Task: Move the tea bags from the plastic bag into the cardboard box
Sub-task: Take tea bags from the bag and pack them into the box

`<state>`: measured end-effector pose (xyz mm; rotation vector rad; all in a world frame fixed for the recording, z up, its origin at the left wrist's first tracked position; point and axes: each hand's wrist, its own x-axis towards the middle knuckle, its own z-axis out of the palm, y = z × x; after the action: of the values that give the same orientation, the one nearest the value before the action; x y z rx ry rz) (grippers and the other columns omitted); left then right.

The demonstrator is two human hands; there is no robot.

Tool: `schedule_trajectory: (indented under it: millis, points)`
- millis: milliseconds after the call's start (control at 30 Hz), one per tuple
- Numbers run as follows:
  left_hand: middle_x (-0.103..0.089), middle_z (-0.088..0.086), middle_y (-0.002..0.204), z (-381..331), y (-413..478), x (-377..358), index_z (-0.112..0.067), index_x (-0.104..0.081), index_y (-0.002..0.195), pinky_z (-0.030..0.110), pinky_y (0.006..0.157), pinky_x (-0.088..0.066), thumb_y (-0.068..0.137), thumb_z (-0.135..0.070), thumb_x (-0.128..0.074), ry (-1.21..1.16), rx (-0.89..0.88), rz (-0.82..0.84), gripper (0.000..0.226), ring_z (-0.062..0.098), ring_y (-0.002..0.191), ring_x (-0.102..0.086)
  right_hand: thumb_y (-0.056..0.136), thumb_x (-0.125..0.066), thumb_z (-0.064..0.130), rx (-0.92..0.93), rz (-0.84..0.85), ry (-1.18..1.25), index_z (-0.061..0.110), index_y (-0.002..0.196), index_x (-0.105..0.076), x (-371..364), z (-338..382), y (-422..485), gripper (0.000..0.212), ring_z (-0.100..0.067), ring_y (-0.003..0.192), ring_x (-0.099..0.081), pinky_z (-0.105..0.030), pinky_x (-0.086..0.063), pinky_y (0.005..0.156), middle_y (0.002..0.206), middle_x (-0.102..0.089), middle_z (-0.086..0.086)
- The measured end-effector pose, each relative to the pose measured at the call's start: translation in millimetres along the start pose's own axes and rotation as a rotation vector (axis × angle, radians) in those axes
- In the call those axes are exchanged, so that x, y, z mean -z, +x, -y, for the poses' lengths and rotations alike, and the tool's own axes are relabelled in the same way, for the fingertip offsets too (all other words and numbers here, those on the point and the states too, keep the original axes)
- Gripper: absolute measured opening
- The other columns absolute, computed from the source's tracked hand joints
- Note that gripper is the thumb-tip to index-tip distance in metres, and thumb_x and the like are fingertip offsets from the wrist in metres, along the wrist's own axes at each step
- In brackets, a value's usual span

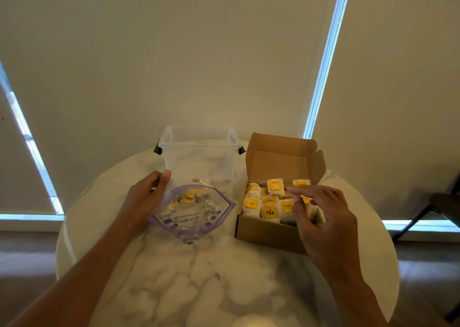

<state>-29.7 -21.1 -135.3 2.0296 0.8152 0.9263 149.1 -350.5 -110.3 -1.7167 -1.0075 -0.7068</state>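
Note:
A clear plastic bag [194,217] with a purple zip rim lies open on the round marble table [199,277]. A few tea bags with yellow tags [188,197] remain inside it at the far end. My left hand [146,197] grips the bag's left rim. To the right stands the cardboard box [268,234], lid flipped up, holding several tea bags [269,212] with yellow tags. My right hand [321,217] hovers over the box's right side with fingers spread; whether the fingertips pinch a tea bag is unclear.
A clear plastic tub [199,152] with dark side latches stands behind the plastic bag. A dark chair [438,202] is off the table's right side. Window blinds fill the background.

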Motion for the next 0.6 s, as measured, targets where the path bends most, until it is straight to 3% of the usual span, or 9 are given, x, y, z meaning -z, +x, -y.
schedule_trajectory:
  millis: [133,233,333,400,500,533,600]
  points:
    - [-0.061,-0.004,0.074,-0.2,0.7,1.3,-0.018,-0.060,0.087,0.036,0.069,-0.043,0.114,-0.041,-0.052,-0.167,0.034,0.003,0.037,0.017,0.074,-0.053,0.097,-0.073,0.021,0.135,0.040,0.045,0.018,0.113,-0.077,-10.9,36.7,-1.7,0.017,-0.010,0.107,-0.063,-0.027,-0.057,0.084,0.114,-0.071,0.010]
    - [-0.068,-0.004,0.084,7.4,4.5,5.8,-0.022,-0.065,0.097,0.038,0.076,-0.048,0.112,-0.037,-0.055,-0.212,-0.014,0.007,0.023,0.018,0.080,-0.059,0.097,-0.073,0.015,0.226,0.215,0.169,0.019,0.115,-0.076,-30.5,70.7,-2.7,0.019,-0.004,0.102,-0.064,-0.017,-0.053,0.084,0.115,-0.069,0.011]
    - [-0.075,-0.006,0.093,11.4,6.2,8.7,-0.024,-0.068,0.107,0.043,0.086,-0.053,0.102,-0.052,-0.059,-0.235,-0.051,-0.005,0.029,0.016,0.085,-0.065,0.102,-0.065,0.021,0.271,0.450,0.192,0.024,0.121,-0.074,-63.0,93.7,-7.6,0.022,-0.001,0.104,-0.065,-0.020,-0.055,0.086,0.119,-0.069,0.013]
    - [-0.079,-0.007,0.099,10.8,6.1,7.9,-0.027,-0.070,0.109,0.047,0.094,-0.056,0.102,-0.056,-0.062,-0.220,-0.055,-0.014,0.031,0.014,0.092,-0.070,0.105,-0.057,0.025,0.242,0.575,0.148,0.027,0.130,-0.070,-85.7,103.3,-5.5,0.029,-0.002,0.112,-0.063,-0.024,-0.054,0.095,0.128,-0.069,0.012]
    - [-0.079,-0.014,0.107,10.8,6.3,9.0,-0.035,-0.072,0.110,0.046,0.101,-0.055,0.096,-0.075,-0.057,-0.149,-0.033,-0.016,0.044,0.017,0.110,-0.072,0.103,-0.058,0.021,0.145,0.847,0.025,0.018,0.142,-0.063,-119.0,113.6,6.8,0.039,-0.019,0.124,-0.060,-0.036,-0.050,0.108,0.137,-0.067,-0.002]
    - [-0.078,-0.015,0.108,12.5,7.0,9.9,-0.037,-0.071,0.110,0.045,0.101,-0.055,0.092,-0.080,-0.053,-0.121,-0.029,-0.002,0.050,0.019,0.112,-0.072,0.102,-0.061,0.021,0.122,0.931,-0.047,0.013,0.141,-0.063,-128.2,116.8,12.2,0.040,-0.024,0.122,-0.062,-0.037,-0.050,0.107,0.134,-0.067,-0.007]
    - [-0.078,-0.011,0.103,14.9,9.2,11.2,-0.039,-0.070,0.108,0.045,0.100,-0.056,0.096,-0.073,-0.054,-0.083,-0.031,0.028,0.040,0.025,0.109,-0.073,0.100,-0.064,0.019,0.091,0.999,-0.119,0.005,0.130,-0.067,-146.1,120.4,19.7,0.033,-0.028,0.109,-0.066,-0.037,-0.053,0.095,0.118,-0.070,-0.012]
